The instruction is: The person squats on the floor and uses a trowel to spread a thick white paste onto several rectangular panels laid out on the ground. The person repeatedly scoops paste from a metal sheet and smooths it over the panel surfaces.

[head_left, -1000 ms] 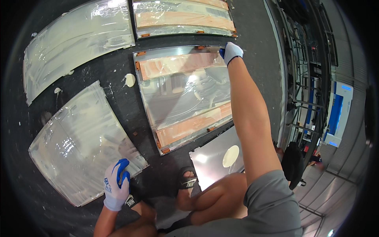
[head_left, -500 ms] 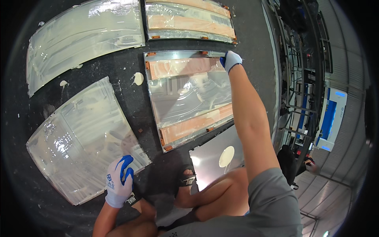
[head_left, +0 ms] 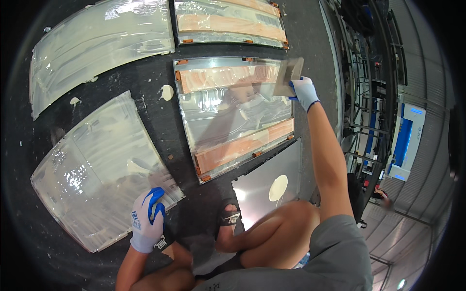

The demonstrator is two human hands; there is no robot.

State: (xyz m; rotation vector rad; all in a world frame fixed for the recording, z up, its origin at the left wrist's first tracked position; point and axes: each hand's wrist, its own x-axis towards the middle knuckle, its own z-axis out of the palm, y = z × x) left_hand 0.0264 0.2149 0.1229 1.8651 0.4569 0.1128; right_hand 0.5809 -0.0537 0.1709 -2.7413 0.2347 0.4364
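My right hand (head_left: 305,91), in a white glove with blue palm, is closed round a flat greyish-brown spreader blade (head_left: 287,72), smeared by motion. The blade is at the upper right corner of a panel (head_left: 213,116) coated with whitish wet paste. Two pinkish-orange boards (head_left: 242,143) lie across this panel, with small orange blocks along its edges. My left hand (head_left: 148,220), gloved alike, hovers by my left foot near the lower right corner of another pasted panel (head_left: 104,165). Its fingers are loosely bent, thumb apart, and nothing shows in them.
A curved coated panel (head_left: 102,53) lies at the far left. Beside it is another panel with boards (head_left: 230,22). A bare silver sheet (head_left: 257,194) with a cream paste puddle (head_left: 278,187) lies by my right knee. Paste blobs spot the dark floor. Metal racks (head_left: 364,106) stand at the right.
My right hand has moved right and slightly nearer, off the boarded panel's top edge, and the spreader blade now shows. The left hand has hardly moved. My view has shifted slightly.
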